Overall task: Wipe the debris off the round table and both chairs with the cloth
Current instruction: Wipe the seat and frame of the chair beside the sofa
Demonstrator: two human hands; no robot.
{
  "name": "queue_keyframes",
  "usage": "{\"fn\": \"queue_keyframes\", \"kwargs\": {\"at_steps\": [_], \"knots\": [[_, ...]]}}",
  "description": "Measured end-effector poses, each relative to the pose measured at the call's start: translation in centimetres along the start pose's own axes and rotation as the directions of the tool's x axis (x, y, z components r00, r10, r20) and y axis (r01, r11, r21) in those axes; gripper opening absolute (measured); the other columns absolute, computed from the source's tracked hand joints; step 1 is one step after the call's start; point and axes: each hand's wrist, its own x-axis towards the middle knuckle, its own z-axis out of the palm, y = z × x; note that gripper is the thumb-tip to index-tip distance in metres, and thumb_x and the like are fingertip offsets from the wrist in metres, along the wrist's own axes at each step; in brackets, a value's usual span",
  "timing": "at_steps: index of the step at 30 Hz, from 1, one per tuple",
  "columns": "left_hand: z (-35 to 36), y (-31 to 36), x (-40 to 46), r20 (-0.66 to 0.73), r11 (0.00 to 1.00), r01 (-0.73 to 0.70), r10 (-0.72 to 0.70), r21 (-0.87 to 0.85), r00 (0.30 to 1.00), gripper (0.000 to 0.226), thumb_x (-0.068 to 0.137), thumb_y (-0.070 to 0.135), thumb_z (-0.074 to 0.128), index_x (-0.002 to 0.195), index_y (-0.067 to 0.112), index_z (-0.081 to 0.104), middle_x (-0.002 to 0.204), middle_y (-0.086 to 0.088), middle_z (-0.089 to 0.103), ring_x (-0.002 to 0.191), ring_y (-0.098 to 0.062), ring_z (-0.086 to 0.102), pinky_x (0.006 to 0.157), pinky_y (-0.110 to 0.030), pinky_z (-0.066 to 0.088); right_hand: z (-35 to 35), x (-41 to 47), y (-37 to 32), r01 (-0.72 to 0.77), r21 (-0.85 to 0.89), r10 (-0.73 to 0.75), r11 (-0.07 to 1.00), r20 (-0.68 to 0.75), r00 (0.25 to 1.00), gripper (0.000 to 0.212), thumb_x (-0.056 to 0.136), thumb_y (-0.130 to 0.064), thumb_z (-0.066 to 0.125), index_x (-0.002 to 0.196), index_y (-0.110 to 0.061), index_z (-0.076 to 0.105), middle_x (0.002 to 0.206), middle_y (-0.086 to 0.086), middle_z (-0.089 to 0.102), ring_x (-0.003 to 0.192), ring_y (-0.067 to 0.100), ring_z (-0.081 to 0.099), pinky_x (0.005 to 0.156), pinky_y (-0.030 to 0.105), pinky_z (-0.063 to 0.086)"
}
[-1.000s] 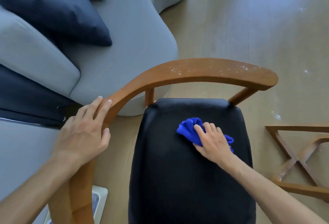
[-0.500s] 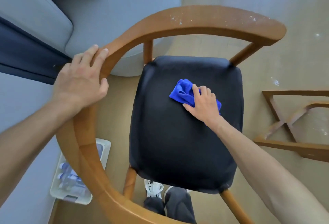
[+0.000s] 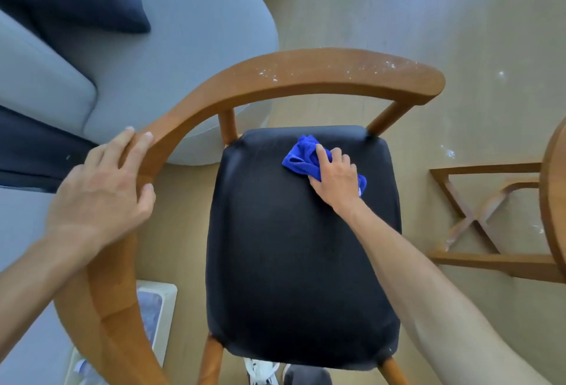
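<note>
- The cloth [image 3: 303,156] is bright blue, crumpled into a small wad, and lies on the chair [image 3: 300,250] seat's black cushion near the far right corner.
- The right hand [image 3: 333,176] presses on the cloth, its fingers curled over the wad.
- The left hand [image 3: 98,194] grips the chair's curved wooden armrest, thumb on the inner side.
- White debris [image 3: 269,73] speckles the far stretch of the chair's wooden rail.
- A grey sofa [image 3: 171,47] stands beyond the chair.
</note>
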Motion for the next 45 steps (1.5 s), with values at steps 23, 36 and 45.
{"fn": "queue_keyframes", "kwargs": {"at_steps": [23, 36, 45], "knots": [[0.1, -0.2, -0.3, -0.004, 0.998, 0.016, -0.016, 0.058, 1.000, 0.070, 0.076, 0.033, 0.051, 0.143, 0.013, 0.043, 0.142, -0.013, 0.047, 0.118, -0.033, 0.053, 0.075, -0.046, 0.054, 1.5, -4.3, -1.4, 0.062, 0.054, -0.051, 0.997, -0.187, 0.981, 0.072, 0.051, -0.018, 0.087, 0.117, -0.006, 0.060, 0.081, 0.015, 0.052, 0.058, 0.032, 0.048, 0.047, 0.036, 0.042], [0.1, 0.1, -0.7, 0.011, 0.999, 0.004, -0.005, 0.043, 1.000, 0.069, 0.086, 0.031, 0.057, 0.148, 0.013, 0.033, 0.151, -0.014, 0.035, 0.133, -0.033, 0.039, 0.097, -0.050, 0.044, 1.8, -14.9, 5.8, 0.435, 0.071, -0.427, 0.898, -0.105, 0.898, 0.069, 0.058, -0.022, 0.074, 0.121, -0.025, 0.048, 0.102, -0.001, 0.047, 0.074, 0.026, 0.059, 0.059, 0.032, 0.051], [-0.1, 0.0, -0.6, -0.017, 1.000, -0.017, 0.017, 0.007, 1.000, 0.066, 0.088, 0.033, 0.053, 0.147, 0.014, 0.030, 0.152, -0.014, 0.032, 0.134, -0.034, 0.035, 0.100, -0.051, 0.041, 3.1, -22.3, 5.3, 0.076, 0.127, -0.101, 0.989, 0.209, 0.973, 0.074, 0.039, -0.016, 0.079, 0.105, -0.021, 0.048, 0.088, 0.001, 0.048, 0.063, 0.026, 0.052, 0.050, 0.036, 0.045]]}}
